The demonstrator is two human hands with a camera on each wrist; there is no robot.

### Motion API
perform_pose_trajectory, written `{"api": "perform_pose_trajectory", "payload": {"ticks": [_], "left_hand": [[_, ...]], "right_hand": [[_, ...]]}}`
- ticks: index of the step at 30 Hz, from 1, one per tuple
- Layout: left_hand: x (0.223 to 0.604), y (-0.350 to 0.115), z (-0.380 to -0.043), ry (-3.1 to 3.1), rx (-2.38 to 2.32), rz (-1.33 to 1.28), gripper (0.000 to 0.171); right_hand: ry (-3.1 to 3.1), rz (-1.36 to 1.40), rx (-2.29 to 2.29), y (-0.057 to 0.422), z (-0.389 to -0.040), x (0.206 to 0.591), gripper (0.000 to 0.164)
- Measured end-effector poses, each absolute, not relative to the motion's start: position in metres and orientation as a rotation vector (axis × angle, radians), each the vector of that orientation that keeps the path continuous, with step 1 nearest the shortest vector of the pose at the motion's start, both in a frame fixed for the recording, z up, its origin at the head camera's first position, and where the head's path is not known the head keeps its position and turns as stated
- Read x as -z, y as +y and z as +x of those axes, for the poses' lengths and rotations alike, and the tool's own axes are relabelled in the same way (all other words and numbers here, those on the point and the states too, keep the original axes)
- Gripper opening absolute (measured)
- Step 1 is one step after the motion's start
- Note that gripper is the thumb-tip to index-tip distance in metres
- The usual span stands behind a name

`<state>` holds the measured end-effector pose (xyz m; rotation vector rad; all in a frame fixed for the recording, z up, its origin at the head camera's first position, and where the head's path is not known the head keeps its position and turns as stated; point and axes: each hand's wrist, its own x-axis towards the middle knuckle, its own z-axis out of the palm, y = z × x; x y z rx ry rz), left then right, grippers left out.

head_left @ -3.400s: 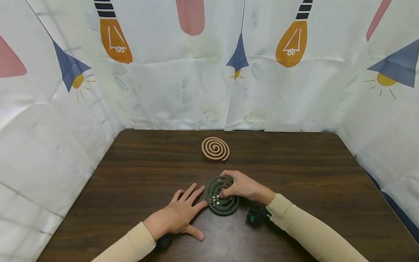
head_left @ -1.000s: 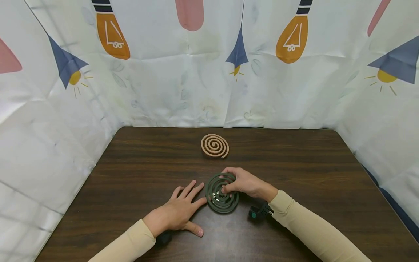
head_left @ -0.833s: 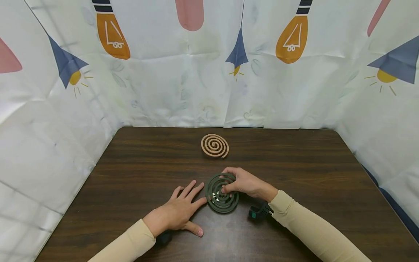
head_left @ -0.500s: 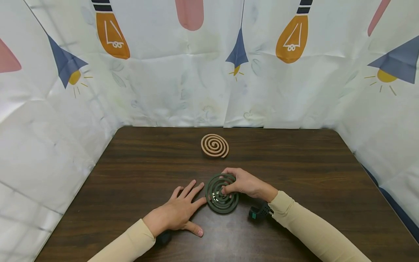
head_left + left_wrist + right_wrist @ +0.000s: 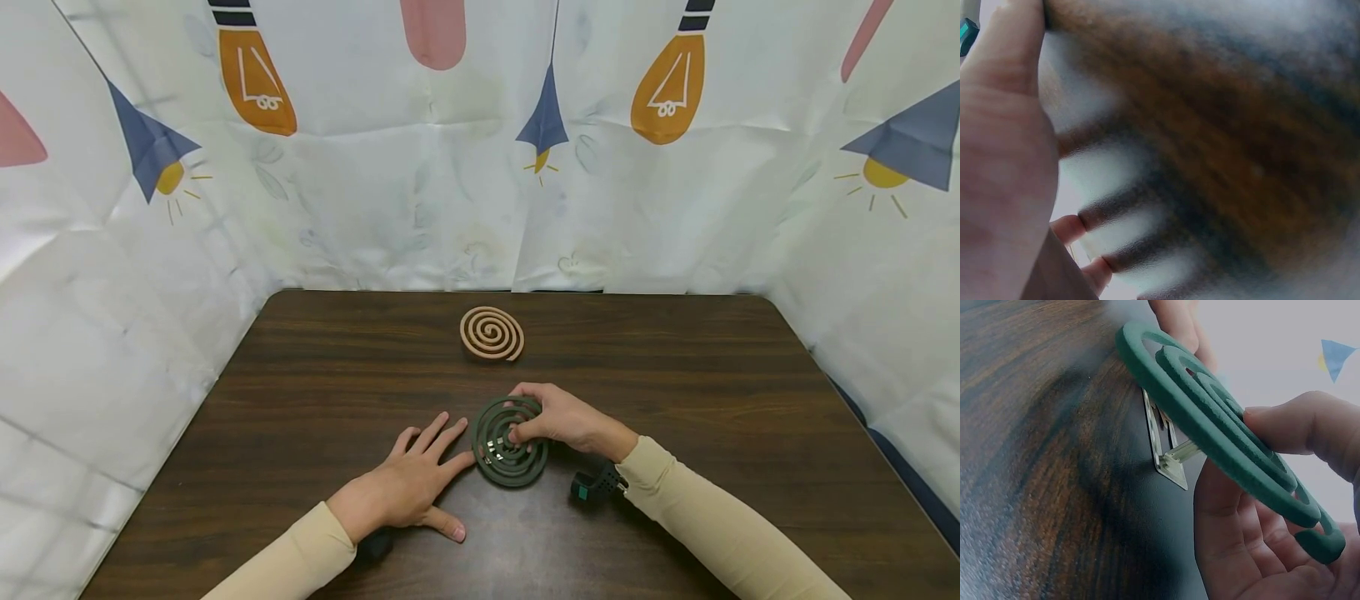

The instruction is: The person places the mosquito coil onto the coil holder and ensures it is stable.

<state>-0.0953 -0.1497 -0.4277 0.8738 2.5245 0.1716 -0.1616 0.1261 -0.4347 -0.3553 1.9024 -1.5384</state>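
In the head view, my right hand [image 5: 570, 421] pinches a dark green mosquito coil [image 5: 491, 479] at its right side, thumb on top and fingers beneath. The right wrist view shows the coil [image 5: 1191, 434] tilted, over a small metal coil stand [image 5: 1172, 472] that lies on the table. An upright prong of the stand reaches up to the coil's underside; whether it is lodged there I cannot tell. My left hand [image 5: 408, 492] is spread with straight fingers low over the table, its index fingertip at the coil's left edge. Contact there is unclear.
A tan mosquito coil [image 5: 492, 333] lies farther back on the dark wooden table [image 5: 337, 358]. A black wrist device [image 5: 592, 485] sits under my right wrist. Printed white curtains [image 5: 360, 208] hang behind and at both sides.
Since the oldest frame, the head view has shifted slightly and my right thumb has moved a little to the right on the green coil. Over the last second, the hands hardly move.
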Motion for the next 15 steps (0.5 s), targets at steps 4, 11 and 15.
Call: {"api": "perform_pose_trajectory", "payload": {"ticks": [4, 11, 15], "left_hand": [[0.4279, -0.1497, -0.0954, 2.524, -0.166, 0.871, 0.103], [0.4270, -0.1494, -0.0954, 2.533, -0.166, 0.876, 0.103], [0.4266, -0.1495, -0.0950, 2.535, -0.171, 0.874, 0.103]], "right_hand": [[1.907, -0.354, 1.536, 0.1258, -0.1615, 0.4344, 0.042], [1.917, -0.352, 1.535, 0.1255, -0.1615, 0.4338, 0.043], [1.920, -0.344, 1.532, 0.1262, -0.1613, 0.4337, 0.042]]}}
